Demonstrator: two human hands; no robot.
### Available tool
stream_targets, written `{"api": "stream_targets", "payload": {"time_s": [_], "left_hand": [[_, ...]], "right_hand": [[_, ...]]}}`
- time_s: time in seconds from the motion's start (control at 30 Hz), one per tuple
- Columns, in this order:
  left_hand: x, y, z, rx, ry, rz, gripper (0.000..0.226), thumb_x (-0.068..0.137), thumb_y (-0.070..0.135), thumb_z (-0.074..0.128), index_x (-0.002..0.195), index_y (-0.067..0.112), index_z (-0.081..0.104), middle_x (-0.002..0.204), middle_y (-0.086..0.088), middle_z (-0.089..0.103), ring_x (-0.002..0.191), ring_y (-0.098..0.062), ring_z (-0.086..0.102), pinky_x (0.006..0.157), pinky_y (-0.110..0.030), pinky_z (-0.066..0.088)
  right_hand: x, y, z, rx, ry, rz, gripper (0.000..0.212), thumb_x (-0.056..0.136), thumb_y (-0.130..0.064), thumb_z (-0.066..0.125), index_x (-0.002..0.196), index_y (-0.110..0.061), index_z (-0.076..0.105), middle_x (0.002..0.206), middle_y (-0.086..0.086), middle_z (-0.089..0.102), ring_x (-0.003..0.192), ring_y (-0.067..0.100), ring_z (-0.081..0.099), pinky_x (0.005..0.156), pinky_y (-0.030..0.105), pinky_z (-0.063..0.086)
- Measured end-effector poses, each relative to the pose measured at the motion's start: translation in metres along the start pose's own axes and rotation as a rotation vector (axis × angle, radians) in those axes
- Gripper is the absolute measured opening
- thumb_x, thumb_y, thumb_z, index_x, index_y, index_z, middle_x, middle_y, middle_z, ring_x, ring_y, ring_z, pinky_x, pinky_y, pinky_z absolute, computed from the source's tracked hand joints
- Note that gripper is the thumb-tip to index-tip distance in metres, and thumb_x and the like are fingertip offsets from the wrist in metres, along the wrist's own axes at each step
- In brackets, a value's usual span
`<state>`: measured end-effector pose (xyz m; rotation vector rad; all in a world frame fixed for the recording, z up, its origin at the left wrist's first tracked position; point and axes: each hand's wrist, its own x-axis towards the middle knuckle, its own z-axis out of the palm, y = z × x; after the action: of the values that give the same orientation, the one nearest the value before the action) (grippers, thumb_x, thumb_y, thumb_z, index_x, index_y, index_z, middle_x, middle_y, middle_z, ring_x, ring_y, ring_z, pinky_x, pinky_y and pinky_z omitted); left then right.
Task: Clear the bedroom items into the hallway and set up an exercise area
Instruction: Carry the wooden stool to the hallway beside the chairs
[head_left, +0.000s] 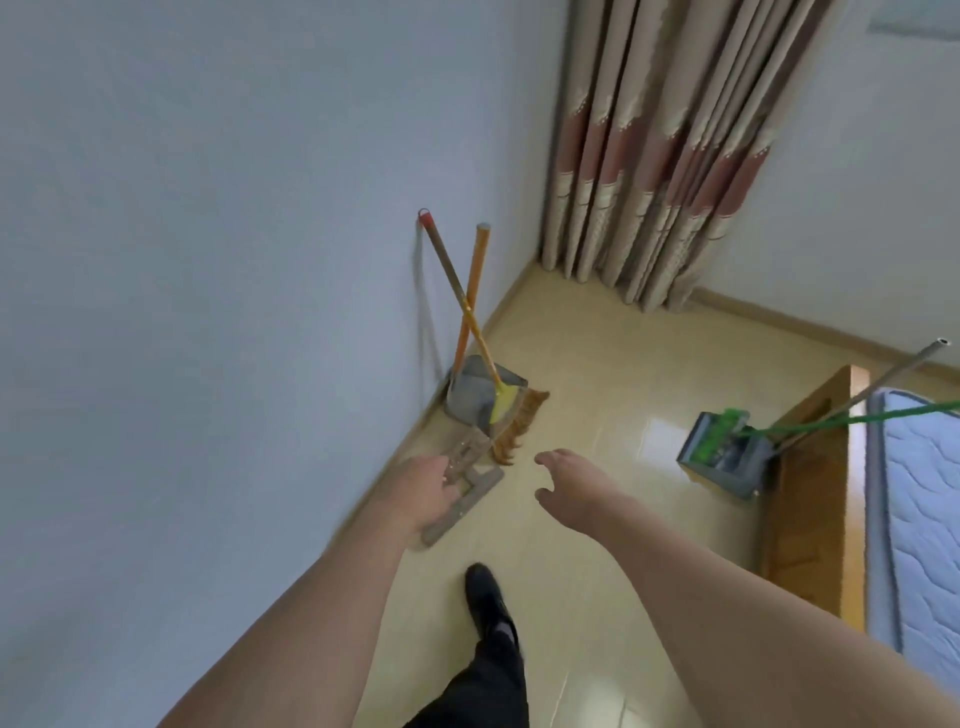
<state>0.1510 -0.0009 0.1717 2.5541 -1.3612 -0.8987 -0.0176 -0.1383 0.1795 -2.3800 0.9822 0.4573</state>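
Both hands are stretched out low toward the corner where the cleaning tools stand. Her or his left hand (423, 488) is at the grey flat mop head with its folding metal frame (462, 499), which lies on the pale tiled floor (597, 545) along the skirting of the blue-grey wall (208, 260). The hand overlaps the frame and looks to be touching it, but the blur there hides the fingers, so I cannot tell whether it has a grip or is only arriving. The right hand (563, 480) hangs free just right of the mop head, fingers loosely spread and slightly bent, holding nothing.

Just beyond the hands, an orange-handled broom with tan bristles (511, 426) and a grey upright dustpan on an orange pole (475, 392) lean crossed against the wall. Well to the right of the right hand, a second grey dustpan with a green brush clipped in it (719, 449) rests against a wooden bed frame (805, 493), beside a quilted white mattress (919, 519). Striped beige and rust curtains (660, 156) hang in the far corner. A dark shoe (485, 597) is stepping forward below the hands.

I judge this the clearing stage: tools are being gathered for the hallway. Next, the left hand needs a sure hold on the mop frame, while the right takes the leaning handles together so neither slides down the wall.
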Motion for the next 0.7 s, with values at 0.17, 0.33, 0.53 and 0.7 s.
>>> {"api": "stream_targets", "payload": {"time_s": [0.17, 0.33, 0.53, 0.7], "left_hand": [[0.08, -0.052, -0.022, -0.117, 0.02, -0.157, 0.025, 0.097, 0.026, 0.051, 0.117, 0.015, 0.059, 0.112, -0.007, 0.064, 0.098, -0.024, 0.061, 0.078, -0.032, 0.049], [0.155, -0.096, -0.019, -0.217, 0.068, -0.322, 0.025, 0.095, 0.024, 0.052, 0.117, 0.014, 0.058, 0.11, -0.006, 0.063, 0.096, -0.023, 0.06, 0.08, -0.037, 0.052], [0.29, -0.181, 0.087, -0.228, 0.021, -0.406, 0.036, 0.091, 0.027, 0.056, 0.123, 0.012, 0.05, 0.119, -0.008, 0.058, 0.106, -0.026, 0.058, 0.085, -0.04, 0.051], [0.406, -0.251, 0.229, -0.167, -0.076, -0.478, 0.09, 0.09, 0.035, 0.065, 0.157, 0.009, 0.01, 0.162, -0.008, 0.018, 0.148, -0.026, 0.021, 0.119, -0.036, 0.024]], "right_hand": [[0.112, -0.019, -0.031, -0.154, -0.12, -0.082, 0.055, 0.094, -0.024, 0.051, 0.147, -0.018, 0.036, 0.147, 0.003, 0.041, 0.134, 0.024, 0.041, 0.109, 0.035, 0.037], [0.223, -0.039, -0.04, -0.258, -0.198, -0.231, 0.056, 0.091, -0.018, 0.05, 0.145, -0.016, 0.036, 0.149, 0.002, 0.039, 0.136, 0.024, 0.036, 0.11, 0.035, 0.033], [0.406, -0.023, 0.071, -0.466, -0.253, -0.397, 0.076, 0.091, -0.018, 0.052, 0.153, -0.014, 0.009, 0.159, 0.006, 0.014, 0.147, 0.025, 0.012, 0.12, 0.036, 0.012], [0.554, 0.023, 0.215, -0.716, -0.311, -0.507, 0.081, 0.095, -0.026, 0.044, 0.153, -0.009, -0.009, 0.161, 0.008, -0.006, 0.149, 0.025, -0.006, 0.122, 0.041, -0.001]]}}
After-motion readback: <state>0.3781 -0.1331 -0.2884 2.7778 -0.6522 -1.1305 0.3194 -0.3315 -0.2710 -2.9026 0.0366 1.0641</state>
